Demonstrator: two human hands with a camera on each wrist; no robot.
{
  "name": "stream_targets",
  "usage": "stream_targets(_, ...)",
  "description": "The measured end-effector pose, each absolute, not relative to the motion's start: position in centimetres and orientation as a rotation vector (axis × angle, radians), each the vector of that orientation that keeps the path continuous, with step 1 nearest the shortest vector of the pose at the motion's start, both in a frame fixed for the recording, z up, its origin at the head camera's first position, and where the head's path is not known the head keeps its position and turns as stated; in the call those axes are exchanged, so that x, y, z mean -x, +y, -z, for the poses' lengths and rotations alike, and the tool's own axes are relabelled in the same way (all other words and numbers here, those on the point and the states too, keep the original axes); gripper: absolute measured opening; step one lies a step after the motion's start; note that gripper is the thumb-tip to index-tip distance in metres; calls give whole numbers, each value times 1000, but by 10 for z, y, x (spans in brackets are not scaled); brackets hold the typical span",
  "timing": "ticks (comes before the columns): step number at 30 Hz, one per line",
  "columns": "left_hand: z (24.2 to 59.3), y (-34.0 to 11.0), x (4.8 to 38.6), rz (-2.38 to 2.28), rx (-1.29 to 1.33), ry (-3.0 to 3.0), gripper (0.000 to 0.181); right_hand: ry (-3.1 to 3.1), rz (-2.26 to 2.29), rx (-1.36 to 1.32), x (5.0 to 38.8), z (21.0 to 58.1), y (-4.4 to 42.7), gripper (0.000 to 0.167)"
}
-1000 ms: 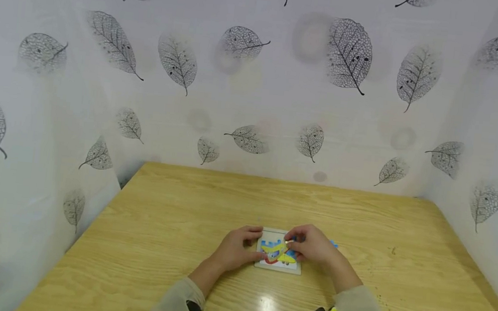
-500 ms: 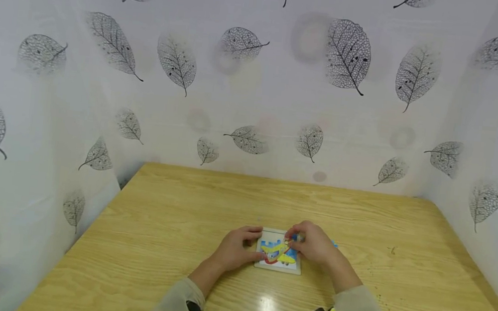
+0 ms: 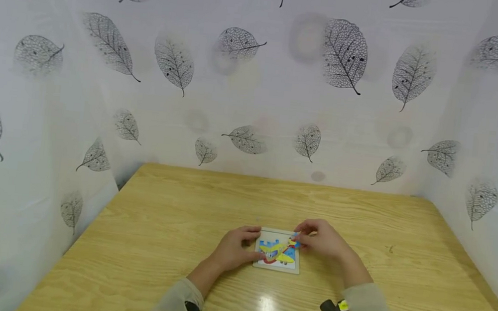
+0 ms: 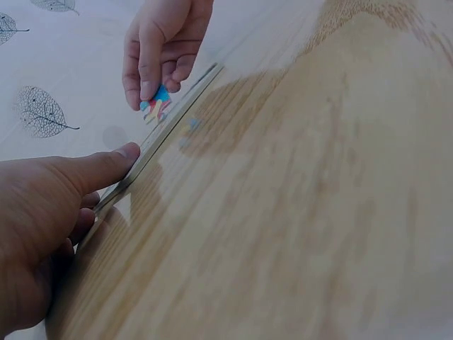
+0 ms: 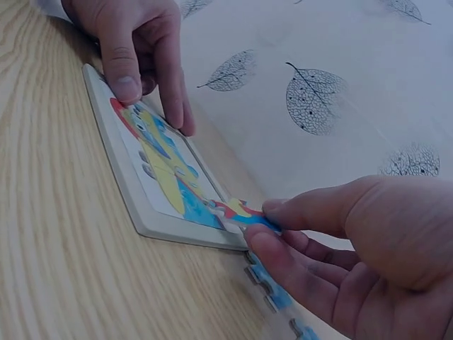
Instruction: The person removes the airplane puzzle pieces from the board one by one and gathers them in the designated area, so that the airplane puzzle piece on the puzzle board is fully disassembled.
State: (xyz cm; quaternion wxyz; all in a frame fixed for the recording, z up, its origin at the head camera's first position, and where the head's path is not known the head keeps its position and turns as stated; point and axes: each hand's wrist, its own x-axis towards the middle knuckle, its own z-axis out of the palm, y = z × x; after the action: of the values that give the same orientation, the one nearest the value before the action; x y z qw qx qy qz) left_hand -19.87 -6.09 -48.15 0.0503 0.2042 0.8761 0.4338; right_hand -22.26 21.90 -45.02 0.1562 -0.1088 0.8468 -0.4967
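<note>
A small jigsaw puzzle board (image 3: pixel 276 269) with a pale raised rim lies on the table, its picture a yellow airplane on blue. My left hand (image 3: pixel 233 250) holds the board at its left side, the thumb (image 5: pixel 126 88) lying on the picture's edge and the other fingers around the far corner. Between thumb and fingertips, my right hand (image 3: pixel 325 240) pinches a puzzle piece (image 5: pixel 244 214) in blue, red and yellow. That piece is tilted over the board's right rim, close to the airplane's tail. Whether it touches the board I cannot tell.
Several loose blue puzzle pieces (image 5: pixel 272 287) lie beside the board's right edge, partly behind the right hand. The wooden table (image 3: pixel 200 196) is bordered by a white leaf-print curtain (image 3: pixel 255 91) at the back and sides.
My right hand has drawn to the right, bringing the pinched piece from over the picture to the board's right rim. The left hand and the board stay in place.
</note>
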Motion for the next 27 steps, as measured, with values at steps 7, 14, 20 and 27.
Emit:
stream_targets(7,481,-60,198,-1320,-623,2672,65,2257,1608,264,223,451,235,33)
stream_targets(14,480,-60,198,-1326,-638,2678,66,2175,1694,220,226,454,254,39)
stream_targets(20,480,-61,199,-1328,-658,2683,65,2150,1727,159,227,457,273,47)
stream_targets(27,484,-61,201,-1313,-659,2695,66,2178,1737,145,224,453,296,47)
